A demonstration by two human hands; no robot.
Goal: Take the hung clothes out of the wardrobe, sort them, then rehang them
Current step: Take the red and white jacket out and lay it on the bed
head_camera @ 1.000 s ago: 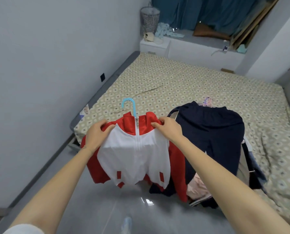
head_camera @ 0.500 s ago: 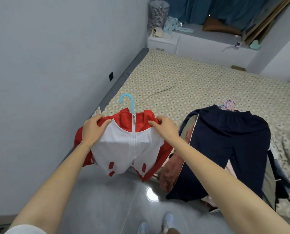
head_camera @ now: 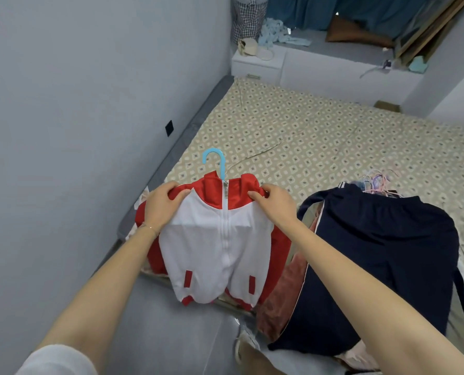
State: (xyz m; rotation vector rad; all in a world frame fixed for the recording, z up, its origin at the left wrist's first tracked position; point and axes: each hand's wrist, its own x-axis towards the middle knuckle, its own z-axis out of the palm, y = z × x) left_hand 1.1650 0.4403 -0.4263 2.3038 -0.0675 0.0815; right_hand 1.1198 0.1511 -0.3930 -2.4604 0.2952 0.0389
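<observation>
A small red and white zip jacket [head_camera: 220,247] hangs on a blue plastic hanger [head_camera: 215,161] over the near left corner of the bed. My left hand [head_camera: 162,204] grips its left shoulder and my right hand [head_camera: 274,202] grips its right shoulder. To the right, a pile of clothes lies on the bed's edge, topped by navy trousers [head_camera: 374,261], with a reddish garment [head_camera: 287,290] under them. Pastel hanger hooks [head_camera: 379,180] stick out behind the pile.
The bed [head_camera: 320,136] has a beige patterned sheet and a thin cord lying on it. A grey wall runs close along the left. A white cabinet [head_camera: 255,63] with a checked basket [head_camera: 248,18] stands behind the bed. My foot [head_camera: 248,345] shows on the grey floor.
The view has moved closer to the bed. Both hands have carried the jacket forward, so it now hangs over the bed's near left corner beside the pile.
</observation>
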